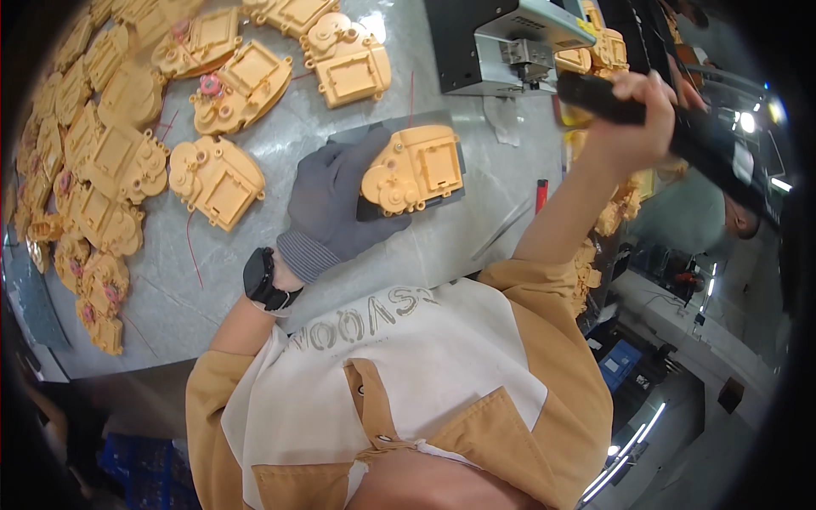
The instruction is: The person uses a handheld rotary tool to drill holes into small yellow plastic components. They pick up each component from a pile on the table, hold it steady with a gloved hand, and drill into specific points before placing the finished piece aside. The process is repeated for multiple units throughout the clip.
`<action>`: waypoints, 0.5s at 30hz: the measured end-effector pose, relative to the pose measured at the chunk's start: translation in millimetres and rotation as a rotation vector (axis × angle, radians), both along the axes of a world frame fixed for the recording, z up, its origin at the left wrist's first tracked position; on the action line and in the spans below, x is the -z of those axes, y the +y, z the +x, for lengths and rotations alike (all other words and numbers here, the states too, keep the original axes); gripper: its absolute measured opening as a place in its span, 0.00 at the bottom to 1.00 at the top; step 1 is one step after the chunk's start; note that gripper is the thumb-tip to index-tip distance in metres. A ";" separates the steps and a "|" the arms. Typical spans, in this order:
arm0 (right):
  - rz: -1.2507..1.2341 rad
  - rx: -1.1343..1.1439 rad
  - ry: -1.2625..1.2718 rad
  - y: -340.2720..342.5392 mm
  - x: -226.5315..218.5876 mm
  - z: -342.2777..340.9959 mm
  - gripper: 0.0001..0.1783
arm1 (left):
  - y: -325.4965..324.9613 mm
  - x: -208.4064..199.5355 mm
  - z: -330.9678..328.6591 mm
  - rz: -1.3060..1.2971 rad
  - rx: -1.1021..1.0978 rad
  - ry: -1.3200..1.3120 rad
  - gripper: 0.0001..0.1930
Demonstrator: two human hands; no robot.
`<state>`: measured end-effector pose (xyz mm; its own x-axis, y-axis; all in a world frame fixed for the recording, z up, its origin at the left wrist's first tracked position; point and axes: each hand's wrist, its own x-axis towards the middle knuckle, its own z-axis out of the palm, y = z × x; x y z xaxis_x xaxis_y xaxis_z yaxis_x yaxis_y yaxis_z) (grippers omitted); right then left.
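Observation:
My left hand (336, 191), in a grey knit glove, wraps thumb and fingers around the near and left sides of a yellow-orange plastic housing (414, 170). The housing has a rectangular recess and round bosses, and it rests on a dark flat block (442, 204) on the metal table. My bare right hand (642, 119) is raised at the right, closed around a long black bar-shaped tool (595, 98). One end of that tool points toward a black machine; its exact kind and its tip cannot be made out.
Many similar housings (119, 157) crowd the table's left side, several with thin red wires. The black machine (493, 47) with a metal mechanism stands at the far side. A red stick-like item (541, 195) and a thin metal strip (503, 229) lie right of the block. More orange parts (586, 276) line the right.

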<state>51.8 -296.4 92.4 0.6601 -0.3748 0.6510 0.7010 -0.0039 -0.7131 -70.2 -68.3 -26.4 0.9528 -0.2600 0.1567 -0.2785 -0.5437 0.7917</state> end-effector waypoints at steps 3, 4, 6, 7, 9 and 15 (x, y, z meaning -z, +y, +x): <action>-0.138 0.059 -0.006 2.4 17.0 19.8 0.19 | -4.8 -6.9 7.3 -0.048 -0.001 -0.105 0.41; -0.105 0.012 0.036 3.7 13.4 14.4 0.18 | -5.3 -7.4 7.2 -0.040 -0.009 -0.120 0.41; -0.129 -0.086 0.181 -4.0 9.0 -4.1 0.19 | -4.7 -8.2 2.5 -0.036 0.010 -0.048 0.43; -0.038 -0.212 0.219 3.6 16.1 -14.5 0.19 | 0.3 -6.7 -0.1 -0.021 -0.006 0.027 0.44; 0.021 -0.166 0.178 1.7 14.3 -38.9 0.22 | -3.5 -4.1 2.9 -0.032 -0.001 0.068 0.45; -0.119 -0.031 0.046 -10.8 -0.5 -14.8 0.21 | -5.1 -3.4 1.7 0.010 0.024 -0.036 0.45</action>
